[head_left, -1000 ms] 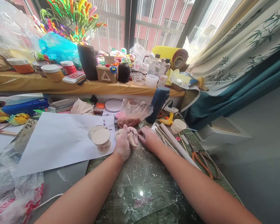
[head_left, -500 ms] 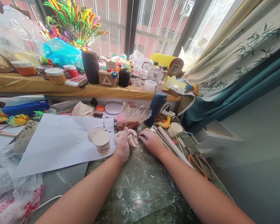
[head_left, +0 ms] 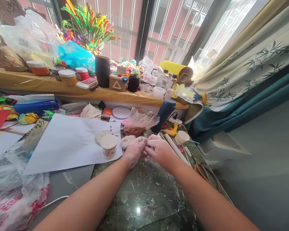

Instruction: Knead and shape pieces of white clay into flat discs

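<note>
My left hand (head_left: 134, 151) and my right hand (head_left: 161, 149) meet fingertip to fingertip over a green marbled mat (head_left: 146, 195) smeared with white. Both hands are dusted white, and their fingers are curled and pressed together; what is between them is hidden. A pale lump of clay (head_left: 127, 141) lies on the mat just left of my left hand, apart from it. Left of the lump, on a white sheet of paper (head_left: 62, 141), stands a lidded paper cup (head_left: 109, 146) with a loose round lid (head_left: 102, 136) behind it.
A clear bag of reddish-brown material (head_left: 139, 122) and a dark blue bottle (head_left: 165, 110) stand behind the hands. To the right lie a white rod (head_left: 175, 147), a small paper cup (head_left: 181, 137), a yellow glue gun (head_left: 172, 131) and scissors (head_left: 202, 171). A crumpled plastic bag (head_left: 12, 199) sits front left.
My left hand has let go of the clay lump, which now lies on the mat. Both hands have come together to the right of it. The view has tilted slightly.
</note>
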The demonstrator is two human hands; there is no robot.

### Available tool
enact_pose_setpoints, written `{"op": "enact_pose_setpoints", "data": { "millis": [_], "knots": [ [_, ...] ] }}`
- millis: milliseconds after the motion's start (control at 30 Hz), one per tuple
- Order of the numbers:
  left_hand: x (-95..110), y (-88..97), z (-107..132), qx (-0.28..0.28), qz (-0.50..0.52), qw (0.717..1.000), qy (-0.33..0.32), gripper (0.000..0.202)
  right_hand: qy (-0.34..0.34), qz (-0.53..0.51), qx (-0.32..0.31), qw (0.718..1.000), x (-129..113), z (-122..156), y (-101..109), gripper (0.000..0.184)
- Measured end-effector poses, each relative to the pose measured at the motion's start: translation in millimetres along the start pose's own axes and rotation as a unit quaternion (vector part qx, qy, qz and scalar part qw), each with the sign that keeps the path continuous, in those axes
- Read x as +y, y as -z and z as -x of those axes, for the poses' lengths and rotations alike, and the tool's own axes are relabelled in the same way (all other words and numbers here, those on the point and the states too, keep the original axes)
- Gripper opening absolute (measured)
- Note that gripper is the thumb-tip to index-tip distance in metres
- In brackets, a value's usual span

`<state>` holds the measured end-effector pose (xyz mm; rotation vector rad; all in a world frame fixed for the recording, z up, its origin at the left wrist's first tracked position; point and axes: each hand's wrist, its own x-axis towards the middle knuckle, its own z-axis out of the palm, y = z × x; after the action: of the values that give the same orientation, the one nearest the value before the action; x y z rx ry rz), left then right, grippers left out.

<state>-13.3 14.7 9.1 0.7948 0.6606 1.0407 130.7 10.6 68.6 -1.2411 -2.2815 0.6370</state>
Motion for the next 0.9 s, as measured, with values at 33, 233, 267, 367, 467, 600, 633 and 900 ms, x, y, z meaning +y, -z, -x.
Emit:
{"op": "enact_pose_setpoints", "data": {
  "millis": [33, 233, 267, 367, 467, 600, 633, 900],
  "knots": [
    [1.1, 0.0, -0.6, 0.002, -0.001, 1.0, 0.001, 0.052, -0.03, -0.064, 0.013, 0.997, -0.2, 2.8, 2.2, 0.012],
    [3.4, -2.9, -3.0, 0.054, -0.004, 0.998, 0.018, 0.047, -0.268, -0.556, 0.186, 0.765, 14.0, 16.5, -9.8, 0.02],
    [2.3, -3.8, -3.1, 0.058, -0.008, 0.998, 0.017, 0.048, -0.284, -0.574, 0.187, 0.745, 14.6, 18.1, -10.6, 0.018],
    [-0.8, -5.9, -2.3, 0.077, -0.006, 0.997, 0.007, 0.047, -0.269, -0.571, 0.21, 0.747, 3.2, 25.8, 2.4, 0.012],
    [-0.1, -5.8, -0.2, 0.072, 0.066, 0.995, 0.02, 0.048, -0.131, -0.455, 0.36, 0.804, -17.8, 40.4, 27.6, 0.021],
    [2.8, -4.0, 0.6, 0.025, 0.178, 0.981, 0.076, 0.056, 0.061, -0.084, 0.538, 0.836, -21.2, 55.7, 16.9, 0.045],
    [2.9, -4.1, 0.1, 0.027, 0.188, 0.978, 0.086, 0.056, 0.08, -0.015, 0.486, 0.87, -16.3, 55.4, 2.3, 0.051],
    [5.2, -17.3, 2.1, 0.066, 0.199, 0.976, 0.065, 0.042, 0.019, 0.113, 0.031, 0.993, -7.0, 27.1, -67.7, 0.077]
  ]
}}
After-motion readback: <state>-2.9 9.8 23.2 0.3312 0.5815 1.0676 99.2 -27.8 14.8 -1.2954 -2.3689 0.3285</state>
